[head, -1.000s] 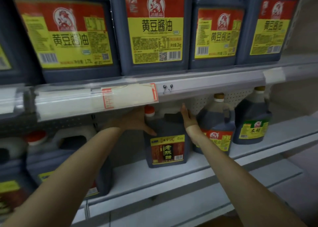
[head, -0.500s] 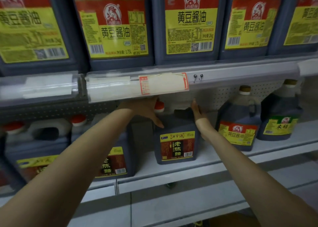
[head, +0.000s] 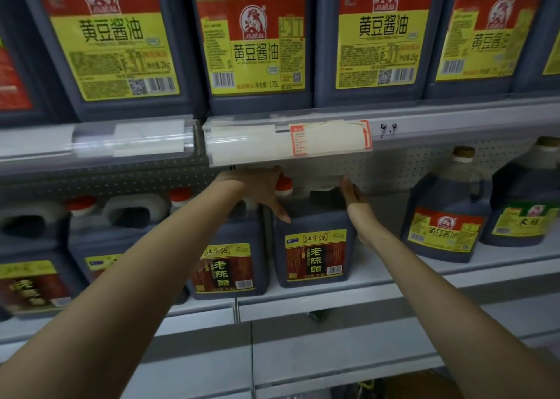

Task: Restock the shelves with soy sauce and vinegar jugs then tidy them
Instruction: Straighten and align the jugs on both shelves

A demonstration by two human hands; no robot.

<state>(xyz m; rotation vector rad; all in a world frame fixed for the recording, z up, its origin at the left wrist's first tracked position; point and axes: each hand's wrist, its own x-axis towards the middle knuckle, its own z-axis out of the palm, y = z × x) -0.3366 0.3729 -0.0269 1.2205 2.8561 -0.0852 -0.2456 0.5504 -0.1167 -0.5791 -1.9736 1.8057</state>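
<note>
1. At the left of the lower shelf (head: 394, 280), the neighbouring jug (head: 227, 265) holds dark vinegar.
2. The vinegar jug (head: 313, 253) now stands just beside it, closer than half a second ago.
3. The left hand (head: 260, 189) rests on its top-left shoulder, thumb outstretched. The other fingers are hidden, so their curl cannot be told.
4. The right hand (head: 356, 201) presses its right side, fingers straight.
5. Rightward stands a dark soy sauce bottle (head: 444, 217).

Upper-shelf soy sauce jugs (head: 254, 50): tops cut by upper frame edge. Vinegar jug (head: 313, 247): cap, handle partly hidden under price strip (head: 288, 141). Left grip (head: 257, 186): fingers behind jug, unseen. Lower-left jugs (head: 30, 277): blurred. Price-strip print illegible.
</note>
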